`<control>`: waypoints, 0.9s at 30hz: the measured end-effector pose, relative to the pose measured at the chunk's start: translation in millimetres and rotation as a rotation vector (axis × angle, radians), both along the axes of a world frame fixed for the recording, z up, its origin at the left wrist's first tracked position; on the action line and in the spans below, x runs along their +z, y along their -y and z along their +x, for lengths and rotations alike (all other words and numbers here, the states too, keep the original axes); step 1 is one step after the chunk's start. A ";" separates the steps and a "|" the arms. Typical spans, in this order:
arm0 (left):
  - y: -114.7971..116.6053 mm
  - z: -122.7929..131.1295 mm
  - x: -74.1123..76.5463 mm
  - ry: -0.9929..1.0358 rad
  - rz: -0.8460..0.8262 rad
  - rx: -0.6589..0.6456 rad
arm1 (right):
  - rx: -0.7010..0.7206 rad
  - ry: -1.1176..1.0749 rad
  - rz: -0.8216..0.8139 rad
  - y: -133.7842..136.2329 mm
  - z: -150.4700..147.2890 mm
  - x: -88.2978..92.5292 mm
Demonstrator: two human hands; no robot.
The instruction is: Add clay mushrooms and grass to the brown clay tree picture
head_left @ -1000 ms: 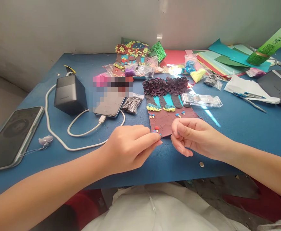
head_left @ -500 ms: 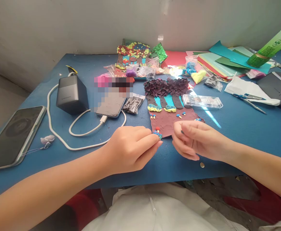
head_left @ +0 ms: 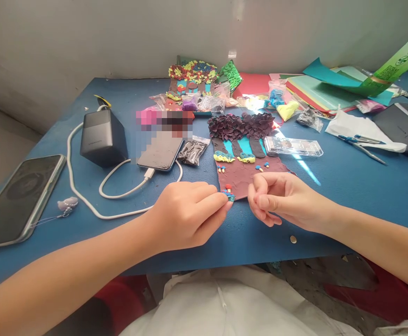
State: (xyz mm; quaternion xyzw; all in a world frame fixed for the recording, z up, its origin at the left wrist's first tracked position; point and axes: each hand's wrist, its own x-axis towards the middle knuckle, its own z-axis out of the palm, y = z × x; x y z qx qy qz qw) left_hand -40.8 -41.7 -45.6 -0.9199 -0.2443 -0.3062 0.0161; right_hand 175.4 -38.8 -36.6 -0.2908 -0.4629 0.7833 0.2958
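Note:
A clay picture point(head_left: 237, 175) lies near the table's front edge, with ruffled dark purple leaves, dark trunks and a maroon ground dotted with small mushrooms. At its lower left corner, my left hand point(head_left: 190, 214) is closed, thumb and fingers pinching the edge beside a bit of blue clay point(head_left: 229, 196). A red-capped mushroom point(head_left: 228, 187) stands just above those fingertips. Over the lower right part of the picture hovers my right hand point(head_left: 287, 200), its thumb pressed to curled fingers. Whatever that pinch holds, if anything, is hidden.
Left of the picture lie a corded phone point(head_left: 160, 151), a black power bank point(head_left: 104, 137) and another phone point(head_left: 18, 198). A clear plastic case point(head_left: 294, 147) sits to the right, scissors point(head_left: 363, 144) beyond it. Bagged clay point(head_left: 287, 111) and coloured paper line the back.
My right thumb has closed down onto the fingers, and the small dark bit seen there earlier is now out of sight. My left hand has stayed at the corner, shifting slightly left.

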 end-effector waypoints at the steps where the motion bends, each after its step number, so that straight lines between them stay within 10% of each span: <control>1: 0.2 0.1 0.3 -0.004 0.002 0.000 | 0.006 0.006 0.006 0.3 -0.5 0.4; 27: -0.7 -0.8 -2.1 -0.055 0.019 0.013 | 0.091 0.083 0.123 5.6 0.9 2.7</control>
